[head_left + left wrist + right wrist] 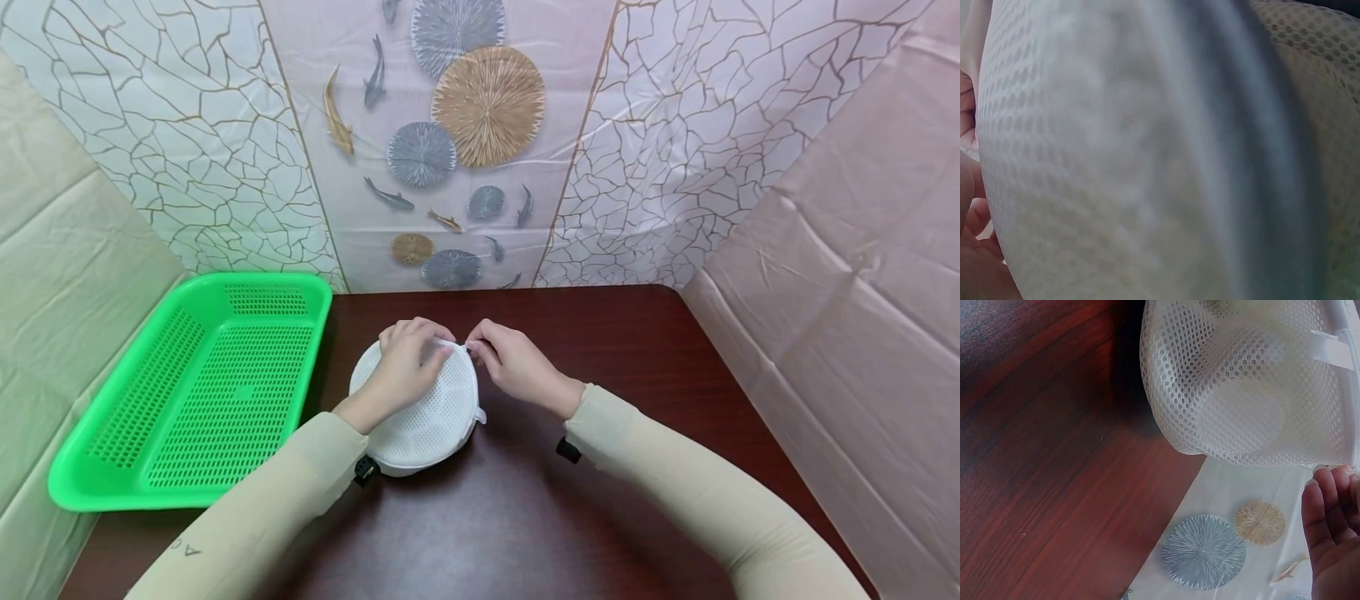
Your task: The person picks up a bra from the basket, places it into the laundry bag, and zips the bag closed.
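A round white mesh laundry bag (420, 425) stands on the table, its flat mesh top facing up. My left hand (405, 367) lies across that top and grips the far rim, thumb on the mesh and fingers over the edge. At the far right of the rim, the thumb and curled fingers of my right hand (517, 362) pinch the bag's edge by the zip seam. A small white tab (480, 415) sticks out from the right side; it shows larger as a fabric tag (1335, 351) in the right wrist view. Blurred edging (1254, 150) crosses the left wrist view.
A green slotted plastic basket (318, 333) stands at the left of the dark brown wooden table (600, 333), close to the left wall. Patterned sheeting (637, 167) hangs along the back edge, and plain beige sheeting (847, 250) borders the right side.
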